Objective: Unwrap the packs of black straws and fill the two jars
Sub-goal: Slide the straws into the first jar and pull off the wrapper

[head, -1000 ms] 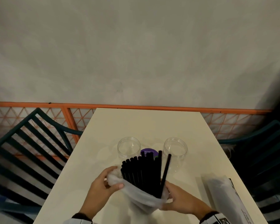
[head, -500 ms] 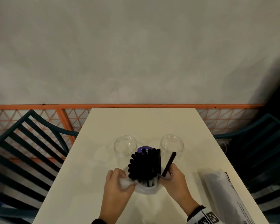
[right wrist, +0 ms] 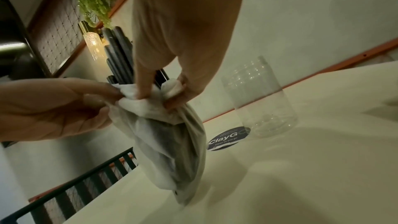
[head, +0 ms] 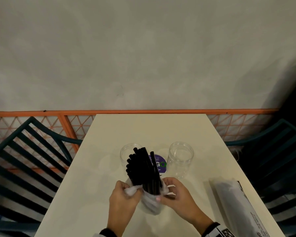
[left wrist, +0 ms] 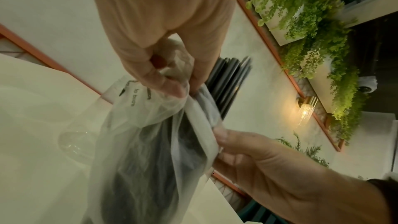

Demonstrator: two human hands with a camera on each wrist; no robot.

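A bundle of black straws (head: 142,170) stands up out of a translucent white wrapper (head: 150,204) at the table's near middle, leaning toward the left jar (head: 124,157). My left hand (head: 133,189) pinches the bunched wrapper (left wrist: 150,142) on the left of the straws (left wrist: 228,81). My right hand (head: 162,194) pinches the wrapper (right wrist: 172,142) on the right, fingers (right wrist: 144,91) against the straws (right wrist: 117,54). The right jar (head: 180,158) (right wrist: 258,100) stands empty. A second wrapped pack (head: 234,206) lies at the near right.
A purple round sticker (head: 159,164) (right wrist: 228,138) lies on the cream table (head: 150,130) between the jars. Dark slatted chairs (head: 29,159) flank the table on both sides. An orange rail (head: 143,111) and a grey wall stand behind.
My hands have come together from wide apart and now bunch the wrapper low around the straws. The bundle has stood up and leans toward the left jar.
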